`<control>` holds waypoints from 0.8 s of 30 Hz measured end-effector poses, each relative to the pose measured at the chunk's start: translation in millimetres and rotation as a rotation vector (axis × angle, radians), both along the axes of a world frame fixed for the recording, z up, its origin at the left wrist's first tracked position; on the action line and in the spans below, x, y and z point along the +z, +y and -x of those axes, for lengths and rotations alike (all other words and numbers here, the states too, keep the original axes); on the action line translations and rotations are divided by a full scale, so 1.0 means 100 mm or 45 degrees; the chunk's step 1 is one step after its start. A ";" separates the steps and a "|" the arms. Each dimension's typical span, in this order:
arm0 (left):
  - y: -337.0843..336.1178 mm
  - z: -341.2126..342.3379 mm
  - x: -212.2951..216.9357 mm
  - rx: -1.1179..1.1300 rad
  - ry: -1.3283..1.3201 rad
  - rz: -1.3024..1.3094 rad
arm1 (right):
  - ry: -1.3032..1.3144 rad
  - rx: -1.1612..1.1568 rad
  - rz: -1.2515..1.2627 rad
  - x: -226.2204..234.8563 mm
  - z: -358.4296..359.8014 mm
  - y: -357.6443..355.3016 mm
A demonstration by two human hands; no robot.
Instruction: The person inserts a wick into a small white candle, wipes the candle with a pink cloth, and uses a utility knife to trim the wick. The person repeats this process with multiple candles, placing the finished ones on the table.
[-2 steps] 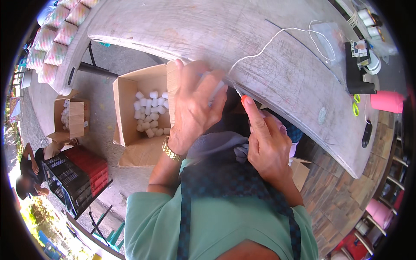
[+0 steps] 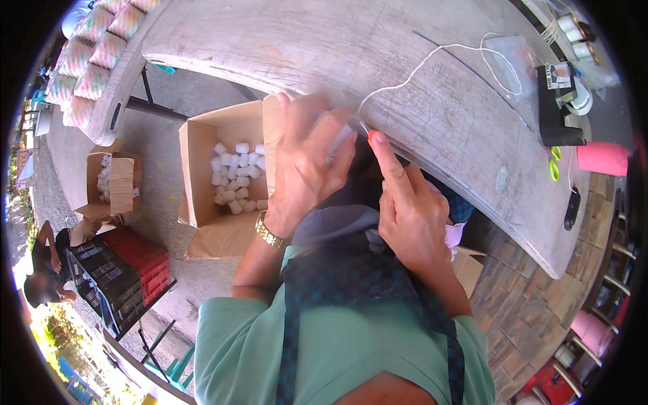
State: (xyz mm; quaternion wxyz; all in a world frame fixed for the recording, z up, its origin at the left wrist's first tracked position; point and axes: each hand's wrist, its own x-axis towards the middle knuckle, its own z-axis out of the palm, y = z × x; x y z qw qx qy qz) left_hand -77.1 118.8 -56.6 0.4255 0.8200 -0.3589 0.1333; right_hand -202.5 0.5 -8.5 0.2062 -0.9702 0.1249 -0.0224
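Left hand [image 2: 307,165] grips small white piece [image 2: 339,142] — right hand [image 2: 405,202] pinching string [image 2: 405,71] nr it.

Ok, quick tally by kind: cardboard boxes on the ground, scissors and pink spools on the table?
Open cardboard boxes: 2, one by the hands, one further left
Green-handled scissors: 1
Pink spool: 1
Total: 4
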 end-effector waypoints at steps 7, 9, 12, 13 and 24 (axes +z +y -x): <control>0.07 -0.12 0.25 0.110 0.440 0.372 | -0.637 -0.042 -0.321 0.03 0.19 -0.38; 0.00 -0.21 0.53 -0.025 0.855 0.563 | -0.632 -0.286 -0.129 0.19 0.30 -0.60; -0.18 -0.59 0.45 -0.330 0.747 0.626 | -0.401 -0.449 0.353 0.15 0.37 -1.17; -0.29 -0.69 0.49 -0.346 0.666 0.529 | -0.366 -0.463 0.456 0.14 0.38 -1.32; -1.11 -2.09 0.32 0.084 -0.442 0.017 | -0.562 -0.560 0.715 -0.15 0.42 -1.73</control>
